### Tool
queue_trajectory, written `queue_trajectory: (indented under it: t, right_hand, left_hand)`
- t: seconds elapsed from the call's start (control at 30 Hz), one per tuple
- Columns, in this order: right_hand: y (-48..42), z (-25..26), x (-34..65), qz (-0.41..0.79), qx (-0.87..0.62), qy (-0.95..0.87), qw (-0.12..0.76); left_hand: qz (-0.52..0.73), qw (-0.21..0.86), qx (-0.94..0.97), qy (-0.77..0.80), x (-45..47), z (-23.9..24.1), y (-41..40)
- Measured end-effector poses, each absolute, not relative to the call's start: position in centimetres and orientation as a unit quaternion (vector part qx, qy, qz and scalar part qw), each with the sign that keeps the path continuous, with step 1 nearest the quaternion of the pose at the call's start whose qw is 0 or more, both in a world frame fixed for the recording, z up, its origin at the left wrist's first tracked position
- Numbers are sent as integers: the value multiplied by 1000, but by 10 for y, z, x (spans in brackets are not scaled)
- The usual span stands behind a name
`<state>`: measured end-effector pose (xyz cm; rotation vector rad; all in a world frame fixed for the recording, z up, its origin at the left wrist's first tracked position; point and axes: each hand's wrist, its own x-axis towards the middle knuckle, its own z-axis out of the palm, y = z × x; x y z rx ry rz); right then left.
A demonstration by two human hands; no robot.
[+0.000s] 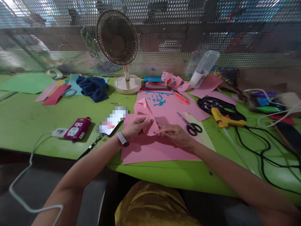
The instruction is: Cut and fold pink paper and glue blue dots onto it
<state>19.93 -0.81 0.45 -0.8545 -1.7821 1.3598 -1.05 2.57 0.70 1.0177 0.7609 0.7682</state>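
Note:
A small folded piece of pink paper (150, 123) is held between both hands over a large pink sheet (152, 150) on the green table (35, 116). My left hand (135, 128), with a white band on the wrist, has its fingers closed on the left side of the folded paper. My right hand (175, 134) pinches its right lower corner with fingers together. Another folded pink piece (142, 106) lies just behind the hands. Black-handled scissors (191, 125) lie to the right of my right hand.
A phone (112, 121) and a magenta power bank (77, 128) with a white cable lie to the left. A fan (121, 47) stands at the back, a blue cloth (92, 87) beside it. A yellow glue gun (223, 119), black cables and a bottle (204, 67) are on the right.

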Motion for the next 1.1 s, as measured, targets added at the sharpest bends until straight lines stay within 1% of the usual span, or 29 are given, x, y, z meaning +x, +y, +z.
queue_trajectory:
  t: [0.17,0.43,0.67,0.93,1.1]
  right_hand:
    - [-7,0,196,589,-405,-594,369]
    - [-9,6,192,641,-395,-525,398]
    - [-10,10,192,610,-369,-579,396]
    - [-10,-3,188,581,-422,-564,408]
    - [-12,-4,190,577,-399,-569,429]
  left_hand:
    - [378,712,482,344,-9,3,27]
    - [390,750,418,333,-8,-2,28]
    - [393,753,413,329,-3,4,24]
    - [392,667,511,373,-2,7,18]
    - [396,658,520,374,-3,5,20]
